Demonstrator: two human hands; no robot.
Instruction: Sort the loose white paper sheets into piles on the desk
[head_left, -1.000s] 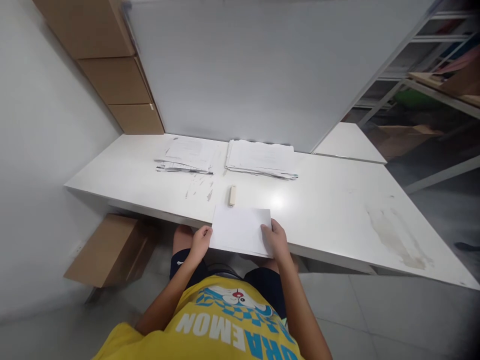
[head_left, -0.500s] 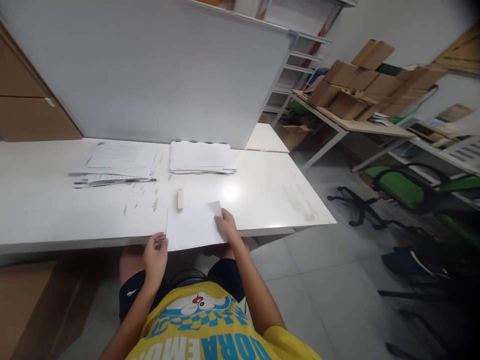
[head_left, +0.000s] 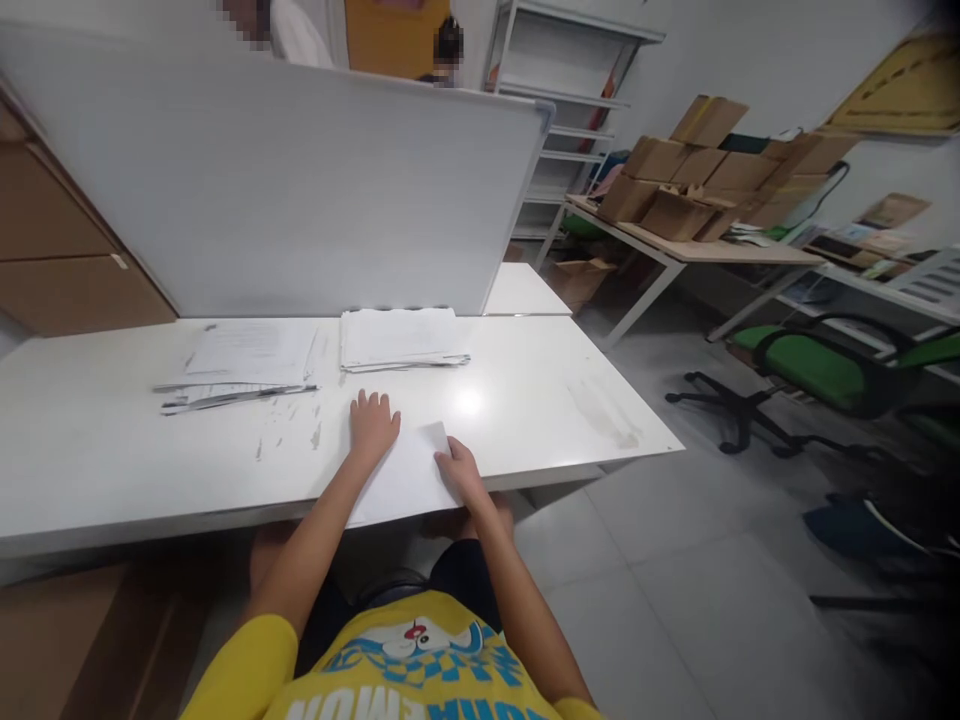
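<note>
A white sheet of paper (head_left: 409, 475) lies at the front edge of the white table, its near part reaching over the edge. My right hand (head_left: 459, 470) pinches the sheet's right side, thumb on top, and its upper right corner lifts a little. My left hand (head_left: 373, 425) is palm down at the sheet's upper left corner, its fingers bent over the spot where a small beige block stood. The hand hides that block completely.
Two piles of printed papers, left (head_left: 247, 355) and middle (head_left: 397, 338), lie behind my hands. A whiteboard panel (head_left: 337, 200) stands along the table's back, with cardboard boxes (head_left: 82, 280) at the left. A green chair (head_left: 802, 365) stands on the right. People are partly visible beyond the panel.
My left hand has gone from the sheet's near left corner up and forward onto the beige block, covering it. My right hand keeps hold of the sheet. The view has tilted up slightly.
</note>
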